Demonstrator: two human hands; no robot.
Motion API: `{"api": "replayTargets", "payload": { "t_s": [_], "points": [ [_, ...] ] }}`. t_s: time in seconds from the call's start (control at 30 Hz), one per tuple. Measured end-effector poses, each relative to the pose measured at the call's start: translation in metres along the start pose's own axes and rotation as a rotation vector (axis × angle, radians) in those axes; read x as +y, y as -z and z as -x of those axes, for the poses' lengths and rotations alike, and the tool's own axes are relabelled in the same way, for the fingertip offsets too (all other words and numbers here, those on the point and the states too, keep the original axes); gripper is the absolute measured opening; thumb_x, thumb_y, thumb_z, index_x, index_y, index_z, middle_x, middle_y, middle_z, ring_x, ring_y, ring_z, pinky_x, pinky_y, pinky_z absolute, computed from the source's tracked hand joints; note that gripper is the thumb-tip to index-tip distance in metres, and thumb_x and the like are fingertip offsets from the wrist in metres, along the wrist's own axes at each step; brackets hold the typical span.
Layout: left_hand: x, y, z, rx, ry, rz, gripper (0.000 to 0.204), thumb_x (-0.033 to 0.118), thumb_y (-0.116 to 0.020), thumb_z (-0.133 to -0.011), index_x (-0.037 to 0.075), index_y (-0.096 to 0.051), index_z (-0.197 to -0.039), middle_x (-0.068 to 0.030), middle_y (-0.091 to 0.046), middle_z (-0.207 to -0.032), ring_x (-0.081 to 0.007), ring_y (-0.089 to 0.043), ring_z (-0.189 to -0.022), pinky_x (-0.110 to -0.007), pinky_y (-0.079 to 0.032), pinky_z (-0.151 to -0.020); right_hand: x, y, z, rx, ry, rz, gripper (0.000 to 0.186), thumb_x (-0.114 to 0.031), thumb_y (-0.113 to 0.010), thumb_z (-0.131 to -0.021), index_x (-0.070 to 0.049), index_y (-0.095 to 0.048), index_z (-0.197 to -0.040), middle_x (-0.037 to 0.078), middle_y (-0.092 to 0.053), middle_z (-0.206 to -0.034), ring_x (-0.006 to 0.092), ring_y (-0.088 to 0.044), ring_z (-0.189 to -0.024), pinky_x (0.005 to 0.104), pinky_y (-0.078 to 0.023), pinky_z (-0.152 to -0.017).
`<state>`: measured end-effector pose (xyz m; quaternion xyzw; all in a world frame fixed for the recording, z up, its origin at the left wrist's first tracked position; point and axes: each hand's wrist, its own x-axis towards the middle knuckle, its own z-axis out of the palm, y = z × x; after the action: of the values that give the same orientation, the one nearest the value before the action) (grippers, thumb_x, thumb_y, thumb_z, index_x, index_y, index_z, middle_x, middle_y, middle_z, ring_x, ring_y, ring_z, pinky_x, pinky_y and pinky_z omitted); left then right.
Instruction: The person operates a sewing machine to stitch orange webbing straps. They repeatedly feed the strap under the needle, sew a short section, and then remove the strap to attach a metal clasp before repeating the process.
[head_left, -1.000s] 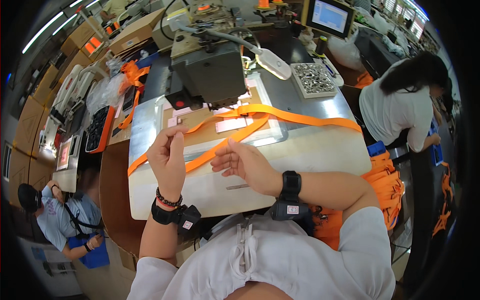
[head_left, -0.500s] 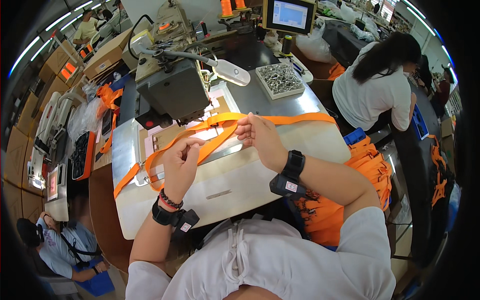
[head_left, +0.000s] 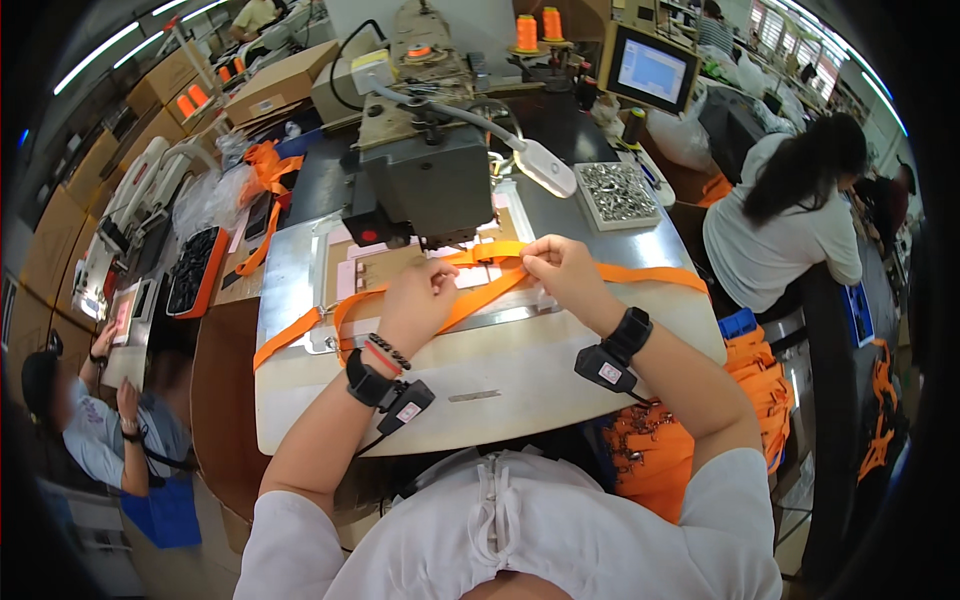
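Note:
A long orange webbing strap point(head_left: 650, 274) lies across the sewing machine's work plate, looping and crossing itself below the machine head. My right hand point(head_left: 570, 280) pinches it at the crossing, thumb and forefinger together. Close in front of the machine head, my left hand point(head_left: 420, 297) is closed with curled fingers over the strap; its fingertips are partly hidden. Metal fittings point(head_left: 326, 314) sit on the strap's left part, beside its loop. The sewing machine head point(head_left: 425, 190) stands just beyond both hands, above a pink-and-brown template point(head_left: 375, 268).
A white box of metal clasps point(head_left: 618, 195) stands at the back right, near a lit lamp point(head_left: 545, 168) and a screen point(head_left: 650, 68). Orange straps point(head_left: 655, 460) are heaped at my right. An orange tray of black parts point(head_left: 197, 272) is at left. Co-workers sit on both sides.
My left hand has moved toward the machine head, its fingers curling over the strap. My right hand has gone from loosely bent fingers to a pinch on the strap. The whole view has shifted.

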<state>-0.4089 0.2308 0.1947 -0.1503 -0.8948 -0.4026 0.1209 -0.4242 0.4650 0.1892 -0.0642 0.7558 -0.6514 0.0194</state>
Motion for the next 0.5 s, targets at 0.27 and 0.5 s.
{"api": "replayTargets", "payload": {
  "t_s": [0.27, 0.5],
  "points": [
    [-0.007, -0.007, -0.004, -0.006, -0.1, -0.161, 0.02, 0.014, -0.061, -0.083, 0.001, -0.068, -0.096, -0.0178, -0.064, -0.089, -0.0317, -0.063, -0.081, -0.037, -0.051, -0.074, -0.007, -0.009, -0.033, -0.042, 0.777, 0.758, 0.027, -0.013, -0.073, -0.073, -0.011, -0.067, -0.099, 0.006, -0.064, -0.096, 0.0273, -0.057, -0.098, 0.0391, -0.042, -0.086],
    [-0.016, -0.016, -0.001, 0.047, -0.265, -0.189, 0.02, 0.014, -0.062, -0.083, -0.002, -0.068, -0.095, -0.0164, -0.065, -0.094, -0.0313, -0.062, -0.085, -0.04, -0.05, -0.08, 0.009, -0.02, -0.048, -0.236, 0.65, 0.649, 0.034, -0.018, -0.072, -0.079, -0.006, -0.062, -0.109, 0.01, -0.063, -0.099, 0.0306, -0.058, -0.098, 0.04, -0.045, -0.085]
  ]
}}
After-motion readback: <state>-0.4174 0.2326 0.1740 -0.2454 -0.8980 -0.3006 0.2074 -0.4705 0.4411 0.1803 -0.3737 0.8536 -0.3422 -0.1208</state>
